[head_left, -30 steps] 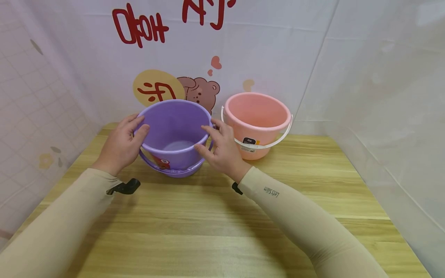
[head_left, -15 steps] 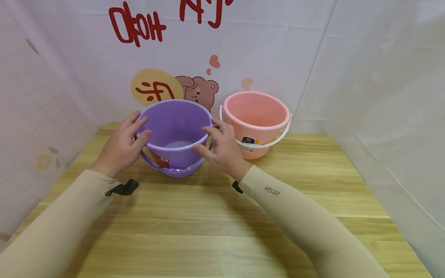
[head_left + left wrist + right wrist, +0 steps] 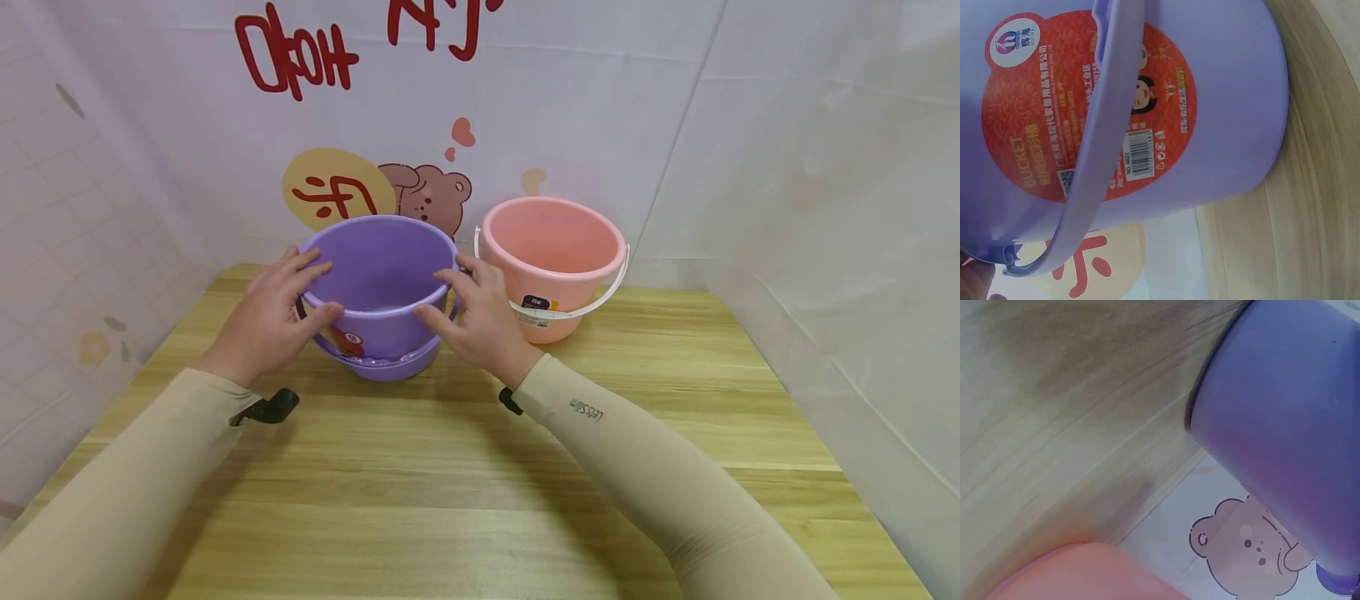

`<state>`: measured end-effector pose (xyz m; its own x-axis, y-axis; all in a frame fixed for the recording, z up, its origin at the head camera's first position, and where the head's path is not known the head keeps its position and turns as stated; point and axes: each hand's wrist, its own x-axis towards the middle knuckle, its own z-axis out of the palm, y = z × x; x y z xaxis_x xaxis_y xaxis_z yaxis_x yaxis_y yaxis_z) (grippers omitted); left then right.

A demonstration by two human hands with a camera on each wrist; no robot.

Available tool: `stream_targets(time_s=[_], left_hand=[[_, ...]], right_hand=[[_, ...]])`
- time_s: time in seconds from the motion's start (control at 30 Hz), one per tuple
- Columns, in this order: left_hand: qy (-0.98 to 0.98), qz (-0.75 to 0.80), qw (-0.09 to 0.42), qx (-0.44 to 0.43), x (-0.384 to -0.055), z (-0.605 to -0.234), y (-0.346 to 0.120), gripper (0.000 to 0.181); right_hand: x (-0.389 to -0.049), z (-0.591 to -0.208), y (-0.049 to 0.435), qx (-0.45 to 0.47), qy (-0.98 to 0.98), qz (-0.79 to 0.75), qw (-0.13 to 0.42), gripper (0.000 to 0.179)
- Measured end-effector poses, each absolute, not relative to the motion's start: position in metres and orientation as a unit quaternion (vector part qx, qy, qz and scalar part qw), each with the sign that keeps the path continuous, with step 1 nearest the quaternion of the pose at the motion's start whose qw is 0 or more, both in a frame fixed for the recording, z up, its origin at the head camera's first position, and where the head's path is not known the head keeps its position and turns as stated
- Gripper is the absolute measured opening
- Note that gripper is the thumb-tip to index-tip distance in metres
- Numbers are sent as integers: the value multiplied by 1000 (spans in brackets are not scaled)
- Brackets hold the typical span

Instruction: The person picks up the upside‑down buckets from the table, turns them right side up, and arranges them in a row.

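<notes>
A purple plastic bucket (image 3: 397,333) with a lowered purple handle (image 3: 378,362) sits on the table at left of centre in the head view. My left hand (image 3: 262,321) grips its left rim, fingers over the edge and thumb at the front. My right hand (image 3: 483,321) holds the right rim likewise. A round red label (image 3: 1041,125) shows on the bucket's wall in the left wrist view, partly crossed by the handle. In the right wrist view the bucket's plain side (image 3: 1285,437) fills the right. The bucket's inner floor is hidden.
A pink bucket (image 3: 547,292) with a white handle (image 3: 577,315) stands just right of my right hand, near the back wall. The wooden table (image 3: 420,500) is bounded by a printed white cloth (image 3: 585,92) behind and at both sides.
My left hand has shifted rightward along the rim, its thumb further onto the front. The bucket's near rim has risen slightly, and its inner floor has gone from view. The right hand barely moves.
</notes>
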<state>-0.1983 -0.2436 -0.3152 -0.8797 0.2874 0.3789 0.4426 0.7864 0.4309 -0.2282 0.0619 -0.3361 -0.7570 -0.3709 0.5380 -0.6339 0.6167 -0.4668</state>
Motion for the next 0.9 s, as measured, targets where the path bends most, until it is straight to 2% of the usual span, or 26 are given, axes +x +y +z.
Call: stream_targets(time_s=[0.47, 0.9], left_hand=[[-945, -239, 132, -181, -198, -311, -243, 77], [-947, -229, 135, -182, -199, -311, -243, 82]], right_hand=[[-224, -336, 60, 300, -873, 300, 239, 44], [-224, -336, 59, 294, -878, 296, 234, 47]])
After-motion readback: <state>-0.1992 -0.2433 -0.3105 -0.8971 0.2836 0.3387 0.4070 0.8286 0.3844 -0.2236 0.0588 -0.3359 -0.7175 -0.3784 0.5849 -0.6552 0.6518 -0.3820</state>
